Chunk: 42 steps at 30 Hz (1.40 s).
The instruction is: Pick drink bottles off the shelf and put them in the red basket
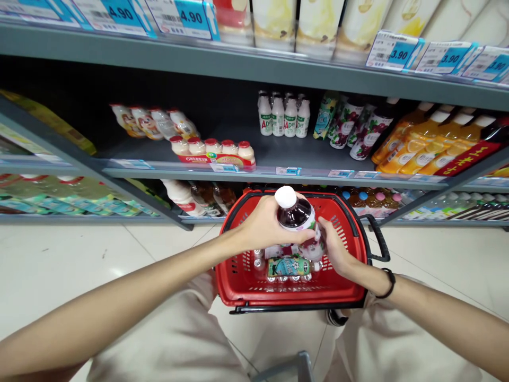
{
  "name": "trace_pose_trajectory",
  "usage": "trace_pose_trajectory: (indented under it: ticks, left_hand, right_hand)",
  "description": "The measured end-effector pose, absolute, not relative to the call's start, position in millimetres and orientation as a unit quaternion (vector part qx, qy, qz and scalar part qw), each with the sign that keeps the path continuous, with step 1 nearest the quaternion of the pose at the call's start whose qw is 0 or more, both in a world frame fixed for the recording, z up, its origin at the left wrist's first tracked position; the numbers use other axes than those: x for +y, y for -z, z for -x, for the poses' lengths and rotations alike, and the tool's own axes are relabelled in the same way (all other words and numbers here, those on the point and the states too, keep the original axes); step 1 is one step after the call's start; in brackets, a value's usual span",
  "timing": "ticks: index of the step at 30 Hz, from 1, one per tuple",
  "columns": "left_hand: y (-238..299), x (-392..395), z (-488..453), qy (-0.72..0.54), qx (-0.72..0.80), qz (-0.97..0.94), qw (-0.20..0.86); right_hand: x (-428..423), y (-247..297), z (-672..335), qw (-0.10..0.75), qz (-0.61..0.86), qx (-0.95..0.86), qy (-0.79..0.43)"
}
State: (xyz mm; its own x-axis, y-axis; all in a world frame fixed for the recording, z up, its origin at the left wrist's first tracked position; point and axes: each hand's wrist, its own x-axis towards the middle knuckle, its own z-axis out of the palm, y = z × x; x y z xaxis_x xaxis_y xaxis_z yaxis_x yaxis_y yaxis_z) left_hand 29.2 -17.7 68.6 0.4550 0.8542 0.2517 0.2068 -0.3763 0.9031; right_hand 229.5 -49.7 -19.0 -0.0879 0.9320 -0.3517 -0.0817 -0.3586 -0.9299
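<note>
Both of my hands hold a dark purple juice bottle (pixel 296 215) with a white cap over a red shopping basket (pixel 238 276) on the floor. My left hand (pixel 264 225) wraps round the bottle's left side. My right hand (pixel 334 246) grips its lower right part. Inside the basket lie a green-labelled pack of small bottles (pixel 289 266) and a pink-labelled pack partly hidden under my hands.
A grey shelf (pixel 254 172) runs behind the basket with packs of small red-capped bottles (pixel 212 151), white AD bottles (pixel 284 116), purple juice bottles (pixel 360 130) and orange juice bottles (pixel 429 140). Price tags line the shelf above. Pale floor tiles lie left and right.
</note>
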Motion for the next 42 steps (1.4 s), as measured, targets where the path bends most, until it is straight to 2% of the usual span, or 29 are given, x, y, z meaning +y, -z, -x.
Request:
trace_pose_trajectory:
  ticks: [3, 6, 8, 10, 13, 17, 19, 26, 34, 42]
  left_hand:
    - [-74, -20, -27, -0.401, 0.309, -0.71, 0.489]
    - [-79, -24, -28, -0.386, 0.267, -0.708, 0.528]
    - [-81, -25, -30, -0.369, 0.252, -0.716, 0.536]
    - [-80, -24, -30, -0.351, 0.246, -0.728, 0.535]
    - [-77, -19, -26, -0.323, 0.245, -0.748, 0.526]
    - [-74, -13, -22, -0.293, 0.259, -0.757, 0.523]
    - [-73, -13, -22, -0.292, 0.274, -0.753, 0.522]
    - [-72, -13, -22, -0.3, 0.283, -0.754, 0.511]
    - [-69, -13, -21, -0.311, 0.28, -0.767, 0.487]
    - [-76, -13, -18, -0.296, 0.235, -0.822, 0.427]
  right_hand:
    - [-50, 16, -227, 0.358, 0.487, -0.3, -0.738]
    - [-52, 11, -226, 0.237, 0.388, -0.291, -0.842]
    - [-55, 7, -225, 0.152, 0.332, -0.314, -0.876]
    - [-58, 5, -225, 0.123, 0.323, -0.33, -0.878]
    - [-60, 10, -224, 0.188, 0.379, -0.328, -0.845]
    - [-56, 29, -228, 0.35, 0.459, -0.344, -0.741]
    - [-53, 37, -232, 0.403, 0.48, -0.365, -0.688]
    - [-47, 33, -236, 0.447, 0.532, -0.401, -0.596]
    - [-47, 19, -226, 0.471, 0.526, -0.293, -0.645]
    - [-41, 20, -234, 0.511, 0.527, -0.282, -0.617]
